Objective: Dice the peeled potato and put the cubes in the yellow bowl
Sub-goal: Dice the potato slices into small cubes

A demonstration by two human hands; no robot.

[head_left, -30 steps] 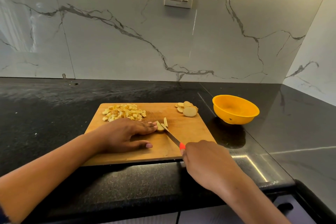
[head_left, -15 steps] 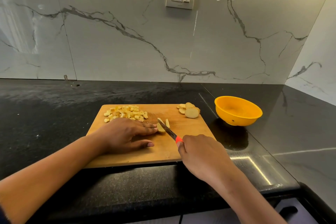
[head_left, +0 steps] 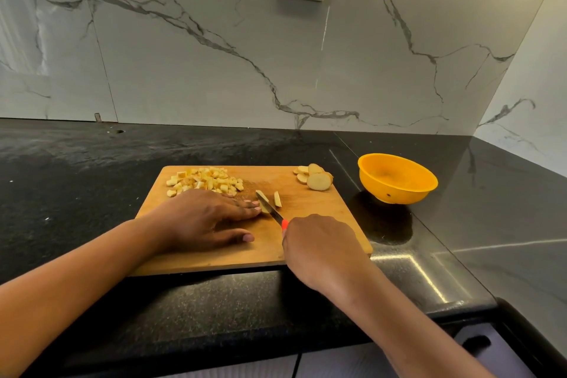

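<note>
Dicing time, cubes (head_left: 204, 182) piled left
Our left hand (head_left: 202, 218), grip spread flat, pins the potato strip (head_left: 263, 197); right hand (head_left: 319, 250) grip wraps the knife (head_left: 270, 211). We'd tuck those fingertips (head_left: 250, 204) back. Uncut slices (head_left: 316, 178) wait, yellow bowl (head_left: 399, 190) looks empty, far right.

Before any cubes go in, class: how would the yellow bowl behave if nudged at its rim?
The yellow bowl looks empty and thin-walled, so it is probably light. It stands on a glossy countertop, so it may slide. Its sides curve to a narrow base, so a push on the rim might rock or tip it.
</note>
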